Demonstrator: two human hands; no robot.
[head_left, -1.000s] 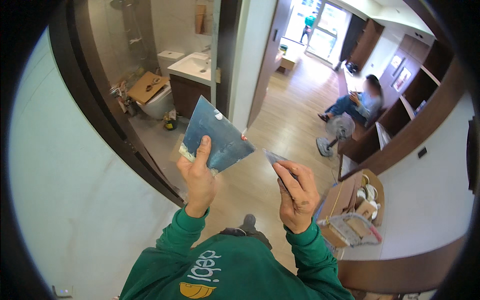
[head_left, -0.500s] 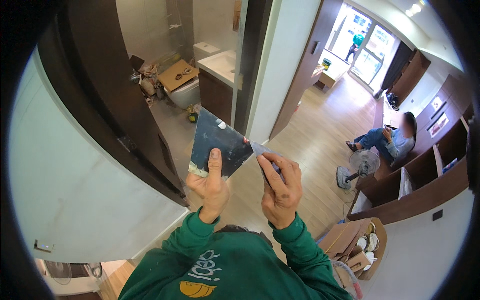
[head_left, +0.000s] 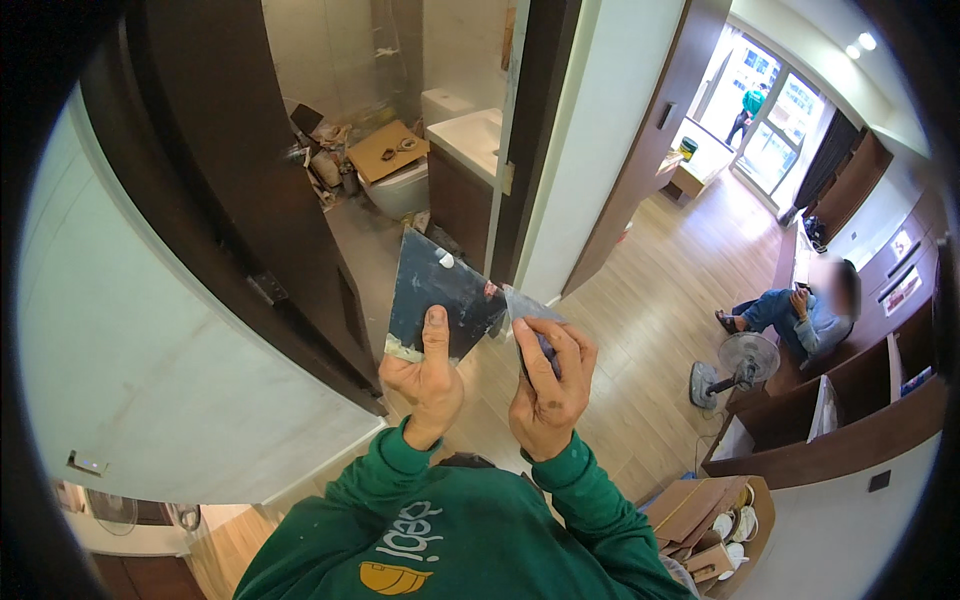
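My left hand [head_left: 425, 390] grips a dark, flat, square plate [head_left: 430, 285] by its lower edge, thumb pressed on the upper face. A small white dab of filler [head_left: 445, 258] sits near the plate's top, and whitish crust lines its lower left edge. My right hand [head_left: 553, 390] is closed round a putty knife [head_left: 518, 303] with a thin grey blade; its handle is mostly hidden by the fingers. The blade lies against the plate's right edge, beside a small reddish mark. Both hands are held up in front of my chest.
Left of me stands a dark door frame [head_left: 330, 330], with a toilet [head_left: 400, 200] under cardboard beyond it. At right are a standing fan [head_left: 745, 365], a seated person [head_left: 815, 315] and a cardboard box [head_left: 700, 505] of rolls. Another person [head_left: 750, 103] stands by the far window.
The surroundings have shifted rightward in view. My right hand has come slightly lower and left, and the knife blade now shows broader against the plate's edge. Both holds are the same.
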